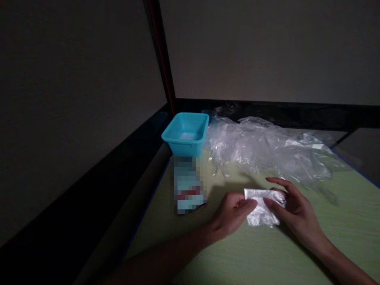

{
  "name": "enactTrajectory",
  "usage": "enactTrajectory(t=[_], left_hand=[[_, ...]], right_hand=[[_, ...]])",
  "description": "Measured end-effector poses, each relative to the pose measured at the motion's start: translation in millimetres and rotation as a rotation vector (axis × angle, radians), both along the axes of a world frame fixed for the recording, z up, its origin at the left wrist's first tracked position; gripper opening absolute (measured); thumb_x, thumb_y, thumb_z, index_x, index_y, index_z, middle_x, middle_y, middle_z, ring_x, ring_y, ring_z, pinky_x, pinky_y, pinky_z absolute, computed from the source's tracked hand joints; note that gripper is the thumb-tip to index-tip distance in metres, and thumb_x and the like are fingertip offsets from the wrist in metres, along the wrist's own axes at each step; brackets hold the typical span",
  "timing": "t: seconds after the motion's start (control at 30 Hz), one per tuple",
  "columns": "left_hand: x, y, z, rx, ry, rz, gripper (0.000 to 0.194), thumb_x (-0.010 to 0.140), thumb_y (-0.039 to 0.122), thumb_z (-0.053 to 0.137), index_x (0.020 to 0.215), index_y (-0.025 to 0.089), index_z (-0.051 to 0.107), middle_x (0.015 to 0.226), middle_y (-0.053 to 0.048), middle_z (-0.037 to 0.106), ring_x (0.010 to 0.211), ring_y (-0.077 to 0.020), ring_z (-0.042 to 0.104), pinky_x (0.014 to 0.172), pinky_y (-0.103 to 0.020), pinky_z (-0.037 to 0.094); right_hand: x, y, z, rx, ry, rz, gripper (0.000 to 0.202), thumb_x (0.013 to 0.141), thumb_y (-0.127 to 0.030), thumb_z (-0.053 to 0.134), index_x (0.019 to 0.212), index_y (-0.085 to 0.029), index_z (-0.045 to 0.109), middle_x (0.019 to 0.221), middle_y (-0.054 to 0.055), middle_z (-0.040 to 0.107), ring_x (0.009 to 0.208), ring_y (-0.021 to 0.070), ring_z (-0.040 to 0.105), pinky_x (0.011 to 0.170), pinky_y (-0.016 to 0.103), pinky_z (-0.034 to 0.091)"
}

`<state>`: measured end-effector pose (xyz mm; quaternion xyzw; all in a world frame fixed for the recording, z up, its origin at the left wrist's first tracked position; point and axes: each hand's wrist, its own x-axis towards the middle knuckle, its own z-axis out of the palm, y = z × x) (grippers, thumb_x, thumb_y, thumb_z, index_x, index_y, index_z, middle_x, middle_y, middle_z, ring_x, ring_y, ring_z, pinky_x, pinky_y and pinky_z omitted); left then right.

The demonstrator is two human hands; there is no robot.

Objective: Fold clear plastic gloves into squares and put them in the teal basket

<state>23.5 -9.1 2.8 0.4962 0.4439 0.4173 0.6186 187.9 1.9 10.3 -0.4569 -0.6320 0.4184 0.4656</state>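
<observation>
From here I see a bright blue tub (186, 149), a pale green, blue-edged table (237, 261), see-through plastic (252, 147) and a silvery-white packet (259, 216).

Dim light, near-black lower left, soft shadow on the tabletop (225, 257), whitish glare on the held plastic (260, 213)

- Your folded sheet (261, 217): glossy, crinkled plastic film.
- The tub (186, 149) before you: smooth plastic, soft sheen.
- Your heaped bags (252, 146): shiny, wrinkled clear plastic.
- Your tabletop (237, 261): matt, faintly streaked.
</observation>
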Motion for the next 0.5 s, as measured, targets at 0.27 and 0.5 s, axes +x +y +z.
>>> enactTrajectory(t=[0.27, 0.5], left_hand=[[0.2, 0.4, -0.1, -0.023, -0.015, -0.001, 0.031, 0.078, 0.027, 0.057, 0.05, 0.015, 0.048, 0.049, 0.007, 0.031, 0.049, -0.0076, 0.028, 0.047, -0.025, 0.02], [2.4, 2.6, -8.9, -0.002, -0.085, 0.068, 0.031, 0.079, 0.037, 0.059, 0.058, 0.014, 0.059, 0.051, 0.003, 0.044, 0.053, -0.0107, 0.041, 0.051, -0.024, 0.032]], right_hand=[[0.9, -2.3, -0.6, 0.058, 0.004, -0.016, 0.039, 0.075, -0.028, 0.066, 0.112, -0.03, 0.054, 0.089, 0.001, 0.062, 0.069, 0.0128, 0.058, 0.056, 0.02, 0.049], [6.0, -1.8, 0.1, 0.067, -0.121, 0.12, 0.03, 0.077, -0.03, 0.064, 0.106, -0.033, 0.066, 0.11, 0.002, 0.066, 0.102, 0.0204, 0.06, 0.087, 0.031, 0.048]])
